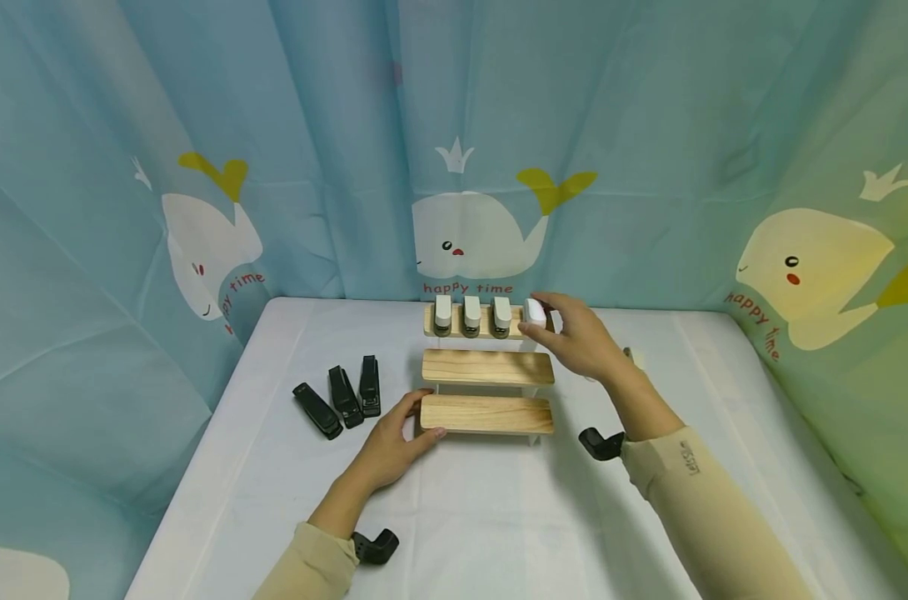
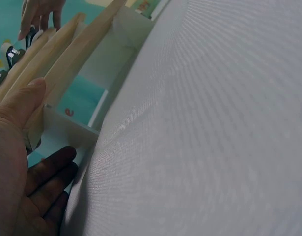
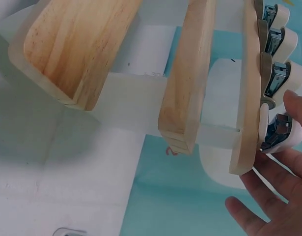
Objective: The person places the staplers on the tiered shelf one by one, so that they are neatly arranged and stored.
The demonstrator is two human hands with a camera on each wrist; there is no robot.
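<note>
A three-step wooden stand [image 1: 487, 367] has clear supports under its boards. Along its top board sit small white staplers, among them a white stapler [image 1: 502, 313] left of the one at the right end. My right hand [image 1: 577, 337] pinches that end white stapler [image 3: 288, 135] between thumb and fingers, with its base on the board. At the lowest board [image 1: 487, 414], my left hand [image 1: 389, 443] holds the left end, thumb at the front and index finger toward the back. In the left wrist view, the thumb [image 2: 35, 88] touches the wood; the other fingers extend below.
Several black stapler-like tools lie left of the stand, including a black one [image 1: 317, 411]. A partly hidden small object [image 1: 628, 353] lies beyond my right forearm. White cloth [image 1: 484, 517] covers the table; a blue whale-print curtain [image 1: 334, 167] hangs behind it.
</note>
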